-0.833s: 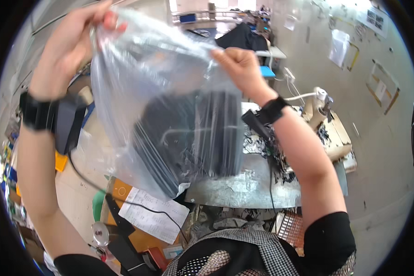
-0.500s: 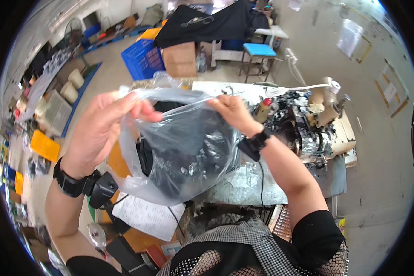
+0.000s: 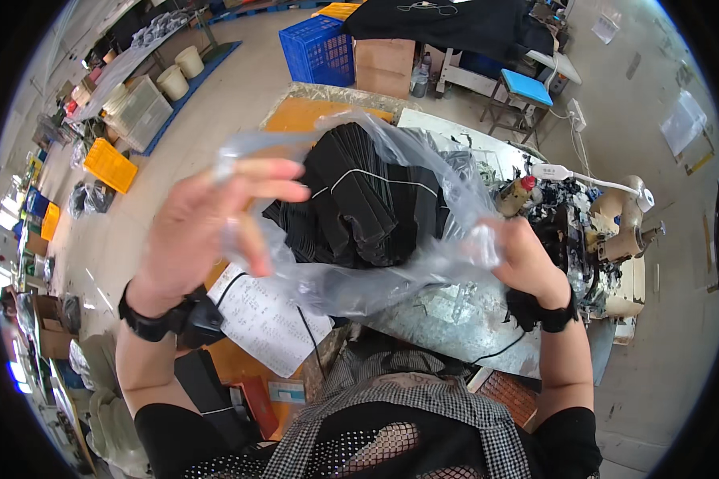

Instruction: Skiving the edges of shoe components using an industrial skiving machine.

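Observation:
A clear plastic bag (image 3: 359, 283) is spread wide at its mouth over a bundle of thin black pieces (image 3: 367, 207). White string ties that bundle together, and its top shows through the opening. My right hand (image 3: 527, 255) is closed on the bag's bunched right rim. At the left rim my left hand (image 3: 208, 227) has its fingers stretched apart, with plastic touching the fingers and thumb. That hand is somewhat blurred. Black straps with small dark devices circle both wrists.
A machine (image 3: 623, 227) with black scraps stands right of the metal worktop (image 3: 423, 319). Nearby is a red-capped bottle (image 3: 519, 195). A written sheet (image 3: 272, 323) lies front left. Beyond the table are a blue crate (image 3: 315, 52), a cardboard box (image 3: 383, 65) and a blue-topped stool (image 3: 527, 86).
My hands have moved apart, the right one lower and further right. The bag's mouth has widened, exposing the black bundle. My left hand's fingers have spread, and the view has shifted.

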`<act>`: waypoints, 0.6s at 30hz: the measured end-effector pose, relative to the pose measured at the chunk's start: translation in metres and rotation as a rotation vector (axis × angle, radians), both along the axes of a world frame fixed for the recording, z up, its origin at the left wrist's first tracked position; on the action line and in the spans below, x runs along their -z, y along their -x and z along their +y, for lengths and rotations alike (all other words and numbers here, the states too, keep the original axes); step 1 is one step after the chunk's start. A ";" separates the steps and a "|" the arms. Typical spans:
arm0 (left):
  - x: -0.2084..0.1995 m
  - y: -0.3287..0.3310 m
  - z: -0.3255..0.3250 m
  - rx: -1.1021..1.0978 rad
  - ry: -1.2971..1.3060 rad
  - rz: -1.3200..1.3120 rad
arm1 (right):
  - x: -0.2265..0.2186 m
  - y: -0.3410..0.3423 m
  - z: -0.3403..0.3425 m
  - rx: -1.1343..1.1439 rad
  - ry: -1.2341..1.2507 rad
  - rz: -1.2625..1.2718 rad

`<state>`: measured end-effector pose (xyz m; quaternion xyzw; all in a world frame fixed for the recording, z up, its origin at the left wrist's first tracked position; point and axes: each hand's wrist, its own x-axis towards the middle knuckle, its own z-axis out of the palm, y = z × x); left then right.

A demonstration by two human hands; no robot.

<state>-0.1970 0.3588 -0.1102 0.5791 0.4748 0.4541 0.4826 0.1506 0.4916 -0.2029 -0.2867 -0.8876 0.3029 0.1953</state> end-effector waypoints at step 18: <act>0.059 -0.081 -0.003 0.084 -0.591 1.151 | 0.091 -0.034 -0.075 -0.161 -0.291 -0.355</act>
